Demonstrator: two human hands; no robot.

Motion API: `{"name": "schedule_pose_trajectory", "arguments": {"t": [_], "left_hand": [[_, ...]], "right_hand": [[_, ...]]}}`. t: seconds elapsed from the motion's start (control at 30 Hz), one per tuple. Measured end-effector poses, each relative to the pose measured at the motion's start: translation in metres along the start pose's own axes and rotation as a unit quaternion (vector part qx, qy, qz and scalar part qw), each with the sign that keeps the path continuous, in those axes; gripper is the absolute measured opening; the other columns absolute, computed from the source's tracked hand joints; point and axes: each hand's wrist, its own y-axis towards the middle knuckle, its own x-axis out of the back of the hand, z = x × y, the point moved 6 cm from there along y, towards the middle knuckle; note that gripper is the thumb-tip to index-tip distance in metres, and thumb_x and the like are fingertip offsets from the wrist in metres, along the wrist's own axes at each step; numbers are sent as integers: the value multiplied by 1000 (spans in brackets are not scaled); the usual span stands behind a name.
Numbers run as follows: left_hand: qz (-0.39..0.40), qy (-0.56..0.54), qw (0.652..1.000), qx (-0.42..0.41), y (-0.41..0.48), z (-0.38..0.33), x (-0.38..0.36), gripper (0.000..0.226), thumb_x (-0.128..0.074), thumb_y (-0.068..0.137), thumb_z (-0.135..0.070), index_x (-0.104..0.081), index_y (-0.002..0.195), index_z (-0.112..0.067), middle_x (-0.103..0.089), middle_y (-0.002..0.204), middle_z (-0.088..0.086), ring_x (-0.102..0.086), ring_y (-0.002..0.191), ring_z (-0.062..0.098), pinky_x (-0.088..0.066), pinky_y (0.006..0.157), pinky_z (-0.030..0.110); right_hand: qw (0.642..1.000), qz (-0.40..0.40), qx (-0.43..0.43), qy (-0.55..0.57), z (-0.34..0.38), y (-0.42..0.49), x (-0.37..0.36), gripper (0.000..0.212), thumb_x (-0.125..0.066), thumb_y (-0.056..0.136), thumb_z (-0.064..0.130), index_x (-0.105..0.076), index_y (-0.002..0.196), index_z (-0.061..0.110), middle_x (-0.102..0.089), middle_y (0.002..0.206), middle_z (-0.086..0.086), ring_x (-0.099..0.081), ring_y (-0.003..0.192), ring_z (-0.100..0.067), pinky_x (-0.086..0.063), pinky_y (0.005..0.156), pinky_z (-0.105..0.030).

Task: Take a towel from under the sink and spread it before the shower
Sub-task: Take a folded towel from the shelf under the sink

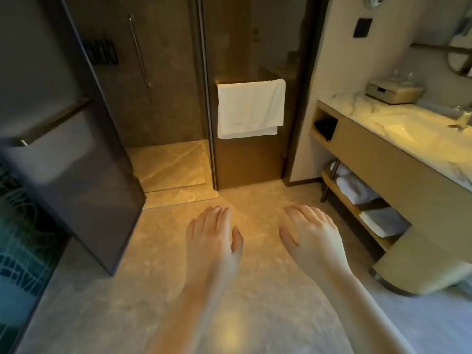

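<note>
My left hand (pixel 213 236) and my right hand (pixel 310 233) are held out palm down over the bathroom floor, fingers apart, holding nothing. Folded white towels (pixel 356 186) lie on the low open shelf under the sink counter (pixel 398 126) at the right, with another folded towel (pixel 384 221) nearer to me. The shower (pixel 166 164) is straight ahead at the left, its glass door (pixel 76 139) swung open toward me. Both hands are well clear of the shelf and of the shower step.
A white towel (pixel 250 108) hangs on a rail on the dark panel beside the shower. A tissue box (pixel 390 92) and a tap (pixel 462 118) are on the counter. A round stool (pixel 421 272) stands at the lower right. A dark glass wall (pixel 23 238) lines the left.
</note>
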Motion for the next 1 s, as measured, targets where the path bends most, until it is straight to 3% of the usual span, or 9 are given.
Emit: {"name": "schedule_pose_trajectory", "arguments": {"t": [0.43,0.73,1.0], "left_hand": [[107,-80,987,-86,48,-136,-126,35,-63,81,-12,-60,115,-3,-63,116,14,-57,112,29,-44,94,44],[154,-98,979,-91,94,-123,-202,33,-65,80,-9,-61,111,-2,-65,112,16,-59,108,31,-45,92,45],[200,-143,967,-64,203,-74,-274,37,-50,91,-23,-50,126,-13,-52,132,6,-43,124,20,-32,102,39]], "right_hand": [[989,-66,-130,-17,-176,-9,38,31,-68,79,24,-64,106,11,-68,109,-9,-63,102,-28,-51,87,-49],[975,-52,-210,-43,-232,19,3,31,-70,77,25,-65,106,14,-70,108,-6,-65,100,-26,-50,87,-47],[967,-36,-244,-57,-245,136,-44,34,-69,78,26,-64,109,13,-67,114,-7,-61,107,-26,-45,94,-48]]}}
